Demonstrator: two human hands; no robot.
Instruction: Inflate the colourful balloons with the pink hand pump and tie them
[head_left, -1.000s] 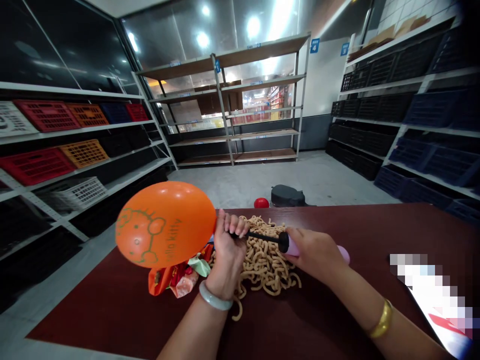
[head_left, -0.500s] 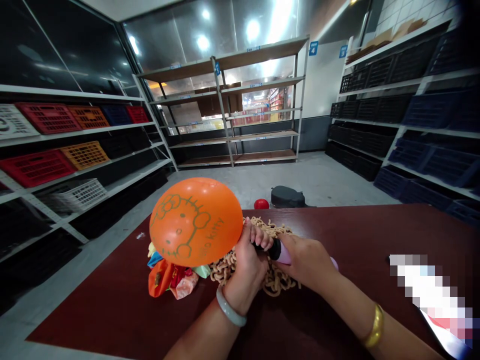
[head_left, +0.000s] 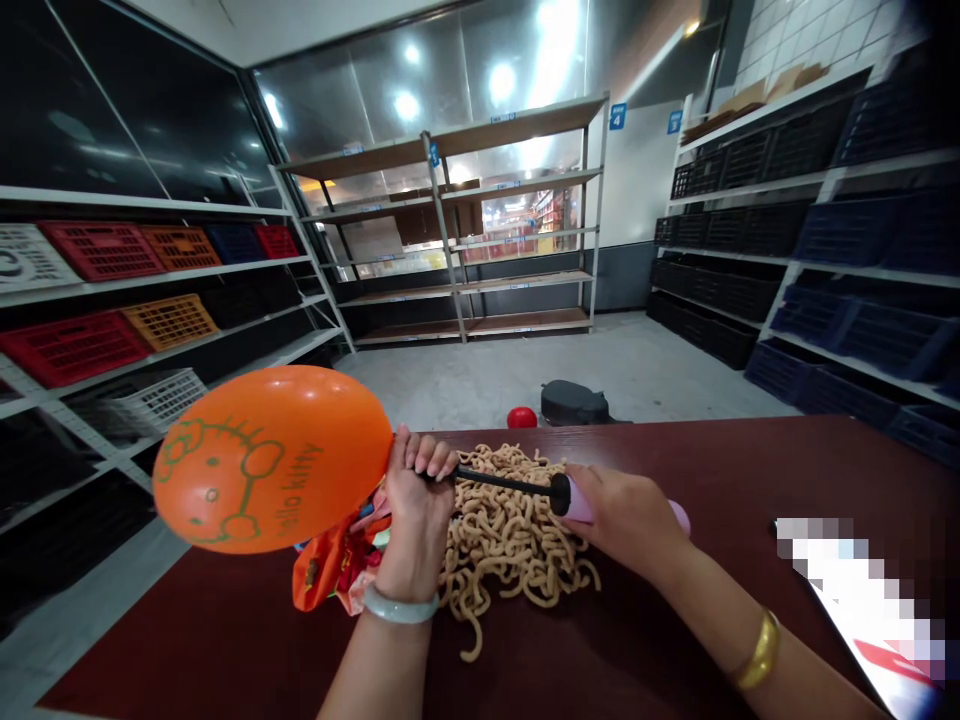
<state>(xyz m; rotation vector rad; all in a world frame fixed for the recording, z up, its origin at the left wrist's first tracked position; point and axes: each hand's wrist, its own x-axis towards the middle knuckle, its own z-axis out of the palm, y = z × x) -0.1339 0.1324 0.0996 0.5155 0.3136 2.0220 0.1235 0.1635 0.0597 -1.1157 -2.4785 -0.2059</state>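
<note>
My left hand [head_left: 424, 480] is closed around the black end of a hand balloon pump, right at the neck of an inflated orange balloon [head_left: 274, 455] with a cartoon cat print. The balloon's neck is hidden by the fingers. The pump's black rod [head_left: 510, 484] stretches out between my hands. Its pink barrel [head_left: 581, 500] sits in my closed right hand [head_left: 630, 515]. Beneath the rod lies a heap of tan, curly cord-like pieces [head_left: 517, 550]. Crumpled, colourful deflated balloons [head_left: 330, 570] lie left of the heap, partly behind my left hand and the orange balloon.
A dark red table [head_left: 675, 640] holds these things. At its right lies a partly pixelated flat white item [head_left: 855, 600]. Beyond the far edge are a red round object [head_left: 522, 417] and a dark grey bag-like object [head_left: 574, 402]. Shelves with crates [head_left: 75, 345] stand on both sides.
My left hand has moved left with the orange balloon, drawing the pump's black rod out of the pink barrel. My right hand has stayed nearly in place. More of the tan heap shows.
</note>
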